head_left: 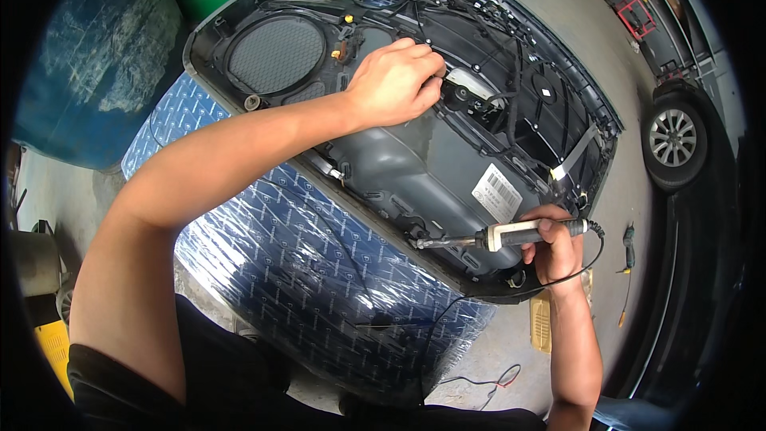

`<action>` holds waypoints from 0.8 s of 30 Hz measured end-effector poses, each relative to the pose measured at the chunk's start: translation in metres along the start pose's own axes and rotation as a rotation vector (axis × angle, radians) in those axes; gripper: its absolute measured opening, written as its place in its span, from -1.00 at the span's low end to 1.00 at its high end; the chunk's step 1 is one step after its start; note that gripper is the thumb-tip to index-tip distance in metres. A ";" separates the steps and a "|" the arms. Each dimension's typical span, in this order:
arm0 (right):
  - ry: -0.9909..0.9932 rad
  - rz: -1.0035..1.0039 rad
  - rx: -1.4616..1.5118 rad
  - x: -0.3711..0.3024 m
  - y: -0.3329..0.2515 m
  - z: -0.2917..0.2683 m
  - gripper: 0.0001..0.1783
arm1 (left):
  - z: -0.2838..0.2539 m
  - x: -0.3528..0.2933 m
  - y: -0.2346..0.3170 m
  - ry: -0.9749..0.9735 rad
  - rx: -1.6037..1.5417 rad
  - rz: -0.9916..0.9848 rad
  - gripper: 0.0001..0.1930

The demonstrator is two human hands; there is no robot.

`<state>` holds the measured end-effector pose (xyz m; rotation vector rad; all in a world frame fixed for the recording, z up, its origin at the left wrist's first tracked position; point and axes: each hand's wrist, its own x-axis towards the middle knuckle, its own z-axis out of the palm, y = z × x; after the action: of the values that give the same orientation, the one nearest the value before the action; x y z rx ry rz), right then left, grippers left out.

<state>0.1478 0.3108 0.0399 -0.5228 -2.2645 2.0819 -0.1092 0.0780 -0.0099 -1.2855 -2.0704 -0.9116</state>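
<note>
A dark grey car door panel lies inner side up on a blue patterned wrapped bundle. My left hand rests curled on the middle of the panel, fingers pressing near a black round part and a white piece. My right hand grips a corded soldering iron with a white and black handle. Its metal tip touches the panel's near edge. The iron's black cord loops down past my wrist.
A round speaker grille sits at the panel's left end, and wiring runs along its far side. A blue drum stands at left. A car wheel is at right. A screwdriver and a yellowish block lie on the concrete floor.
</note>
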 end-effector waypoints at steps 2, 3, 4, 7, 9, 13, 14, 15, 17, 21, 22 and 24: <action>0.006 0.006 -0.008 0.000 -0.001 0.001 -0.63 | -0.001 0.000 0.001 -0.002 0.003 -0.001 -0.90; 0.006 0.009 -0.008 0.000 -0.002 0.001 -0.64 | -0.001 0.000 0.000 -0.004 0.005 -0.002 -0.90; 0.006 0.011 -0.008 0.000 -0.002 0.001 -0.64 | -0.001 -0.001 0.000 -0.006 0.008 -0.003 -0.90; 0.011 0.005 -0.012 -0.001 -0.002 0.001 -0.64 | 0.000 0.000 0.000 -0.009 0.007 -0.001 -0.90; 0.014 -0.002 -0.021 -0.002 -0.002 0.002 -0.65 | 0.000 0.000 0.000 -0.009 0.005 -0.001 -0.90; 0.002 -0.021 -0.024 -0.006 -0.004 0.002 -0.65 | 0.000 0.000 0.000 -0.006 0.002 -0.004 -0.91; -0.004 -0.026 -0.019 -0.006 -0.005 0.002 -0.65 | 0.000 0.000 0.000 -0.006 0.000 -0.004 -0.91; 0.012 -0.044 -0.021 -0.007 -0.005 0.003 -0.63 | 0.000 0.000 0.000 -0.002 -0.003 0.001 -0.91; 0.042 -0.079 -0.023 -0.007 -0.004 0.005 -0.58 | 0.000 0.000 -0.001 0.005 -0.009 0.012 -0.91; 0.014 -0.013 0.001 -0.007 -0.003 0.002 -0.63 | 0.000 0.000 0.000 0.005 -0.006 0.006 -0.92; 0.026 -0.007 0.004 -0.006 -0.002 0.003 -0.63 | 0.001 0.000 0.000 0.006 -0.005 0.008 -0.92; 0.048 0.007 0.010 -0.005 0.000 0.004 -0.63 | 0.001 0.000 -0.001 0.003 -0.004 0.011 -0.92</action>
<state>0.1517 0.3060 0.0408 -0.5745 -2.2290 2.0593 -0.1098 0.0781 -0.0107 -1.2958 -2.0581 -0.9133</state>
